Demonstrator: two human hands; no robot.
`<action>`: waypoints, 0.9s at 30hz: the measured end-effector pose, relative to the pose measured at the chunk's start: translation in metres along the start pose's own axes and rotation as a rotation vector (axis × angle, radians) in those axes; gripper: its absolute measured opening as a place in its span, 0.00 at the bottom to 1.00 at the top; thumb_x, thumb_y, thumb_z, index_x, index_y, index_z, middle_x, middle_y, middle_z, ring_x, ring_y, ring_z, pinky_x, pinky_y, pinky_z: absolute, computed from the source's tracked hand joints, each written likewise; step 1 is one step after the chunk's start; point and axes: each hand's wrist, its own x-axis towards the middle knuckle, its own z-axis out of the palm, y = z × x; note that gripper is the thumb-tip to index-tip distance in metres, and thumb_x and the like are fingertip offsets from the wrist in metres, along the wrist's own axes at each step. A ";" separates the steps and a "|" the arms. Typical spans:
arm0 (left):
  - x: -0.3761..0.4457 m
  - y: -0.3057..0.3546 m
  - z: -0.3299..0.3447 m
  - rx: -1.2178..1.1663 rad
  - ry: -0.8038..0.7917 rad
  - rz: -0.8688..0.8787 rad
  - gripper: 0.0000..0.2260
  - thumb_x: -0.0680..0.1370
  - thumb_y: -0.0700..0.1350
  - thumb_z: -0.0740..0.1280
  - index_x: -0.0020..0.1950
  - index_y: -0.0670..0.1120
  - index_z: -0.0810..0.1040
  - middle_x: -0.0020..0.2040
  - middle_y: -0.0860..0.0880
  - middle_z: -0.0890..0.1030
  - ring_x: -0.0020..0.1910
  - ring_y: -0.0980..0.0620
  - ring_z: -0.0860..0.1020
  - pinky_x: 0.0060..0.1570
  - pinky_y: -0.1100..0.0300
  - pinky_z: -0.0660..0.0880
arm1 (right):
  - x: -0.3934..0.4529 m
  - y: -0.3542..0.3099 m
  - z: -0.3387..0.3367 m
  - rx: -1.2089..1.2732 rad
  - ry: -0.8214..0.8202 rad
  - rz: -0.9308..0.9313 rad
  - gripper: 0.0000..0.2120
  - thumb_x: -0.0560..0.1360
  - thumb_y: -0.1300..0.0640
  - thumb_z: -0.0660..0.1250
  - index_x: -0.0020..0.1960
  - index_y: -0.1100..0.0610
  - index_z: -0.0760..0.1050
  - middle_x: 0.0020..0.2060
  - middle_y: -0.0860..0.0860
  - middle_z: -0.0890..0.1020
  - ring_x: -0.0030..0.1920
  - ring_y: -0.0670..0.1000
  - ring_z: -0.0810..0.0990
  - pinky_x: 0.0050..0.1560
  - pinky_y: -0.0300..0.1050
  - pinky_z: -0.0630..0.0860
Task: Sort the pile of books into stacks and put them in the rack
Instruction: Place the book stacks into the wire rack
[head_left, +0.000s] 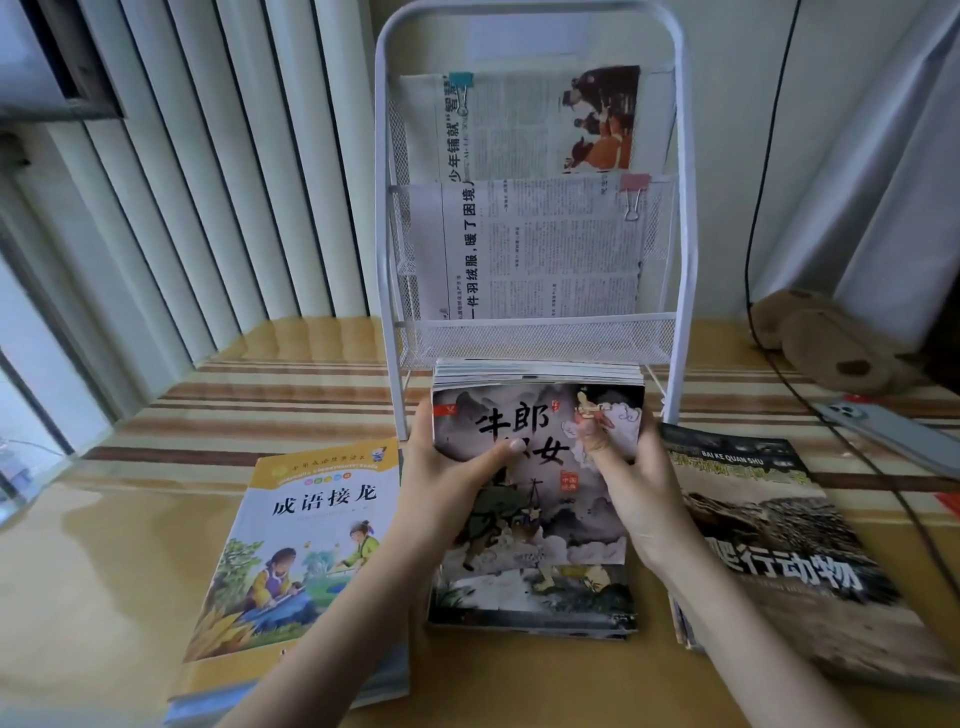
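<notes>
A stack of thin grey picture books (535, 519) lies on the table in front of the white mesh rack (530, 338). My left hand (447, 467) grips the stack's left edge, thumb laid across the top cover. My right hand (628, 483) grips its right edge, thumb on the cover. The stack's far end touches the foot of the rack. A yellow-covered stack of books (291, 561) lies to the left. A dark reptile-cover stack (779, 545) lies to the right. The rack's two upper pockets hold clipped newspapers (524, 218).
A phone (883, 426) and a black cable (852, 452) lie at the right, behind the reptile stack. A brown plush toy (821, 343) sits at the back right. Vertical blinds (182, 182) and a window close off the left side.
</notes>
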 end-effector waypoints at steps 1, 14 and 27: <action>0.001 0.005 0.003 -0.015 0.014 0.031 0.28 0.64 0.43 0.79 0.61 0.50 0.73 0.52 0.53 0.82 0.52 0.58 0.80 0.52 0.60 0.78 | 0.004 -0.007 0.000 0.004 -0.006 -0.021 0.30 0.70 0.41 0.68 0.68 0.51 0.67 0.52 0.40 0.83 0.56 0.37 0.78 0.57 0.33 0.73; 0.243 0.185 0.000 -0.028 0.014 0.580 0.27 0.63 0.37 0.79 0.57 0.45 0.71 0.54 0.46 0.79 0.51 0.56 0.80 0.44 0.62 0.80 | 0.246 -0.186 0.009 -0.160 0.178 -0.609 0.22 0.73 0.49 0.70 0.63 0.58 0.72 0.54 0.50 0.80 0.55 0.48 0.79 0.54 0.37 0.75; 0.329 0.119 -0.018 0.587 0.074 0.605 0.42 0.60 0.44 0.81 0.67 0.45 0.62 0.55 0.51 0.75 0.45 0.57 0.75 0.37 0.73 0.73 | 0.352 -0.107 0.035 -0.431 -0.145 -0.234 0.25 0.62 0.39 0.76 0.53 0.53 0.80 0.46 0.47 0.84 0.48 0.48 0.82 0.50 0.45 0.78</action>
